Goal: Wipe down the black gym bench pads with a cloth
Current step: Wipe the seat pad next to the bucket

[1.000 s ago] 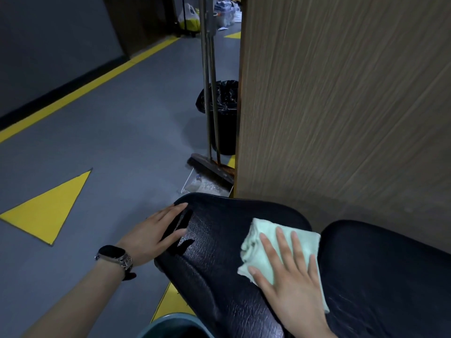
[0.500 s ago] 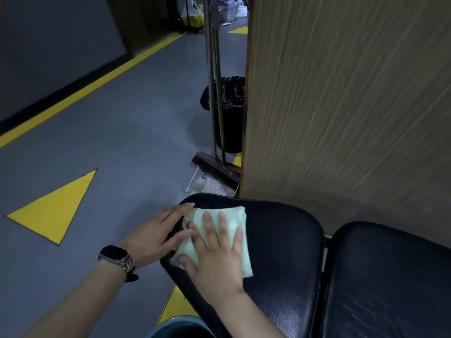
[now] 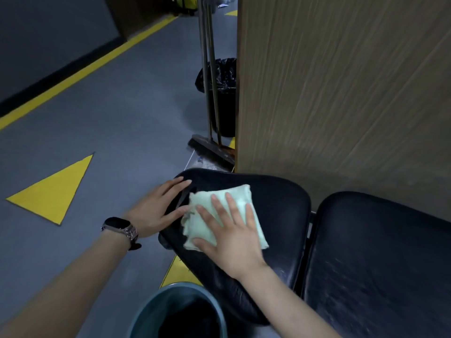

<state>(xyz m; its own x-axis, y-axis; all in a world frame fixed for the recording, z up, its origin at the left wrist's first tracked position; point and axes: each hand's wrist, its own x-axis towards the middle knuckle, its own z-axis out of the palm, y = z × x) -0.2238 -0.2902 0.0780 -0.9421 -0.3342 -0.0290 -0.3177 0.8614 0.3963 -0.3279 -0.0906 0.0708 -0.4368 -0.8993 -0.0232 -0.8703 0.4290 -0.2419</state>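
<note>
Pressing pale green cloth (image 3: 234, 198) under right hand (image 3: 231, 237) fingers spread flat, left hand (image 3: 156, 211) fingers straight on bench pad (image 3: 280, 198) edge

Pale mint cloth (image 3: 240, 203) on black, finely creased bench pad (image 3: 275, 198). Grey floor (image 3: 117, 132) with yellow triangle (image 3: 55, 190), left of frame. Tan wood-grain panel (image 3: 341, 81), upper right; teal bucket (image 3: 146, 313), bottom centre.

my right hand (image 3: 231, 230) lies flat on the cloth (image 3: 234, 198), which sits on the left pad (image 3: 275, 198); my left hand (image 3: 156, 208) rests on that pad's left edge. a second pad (image 3: 380, 252) lies right of it, a panel (image 3: 341, 93) behind both, a bucket (image 3: 146, 315) before them.
</note>
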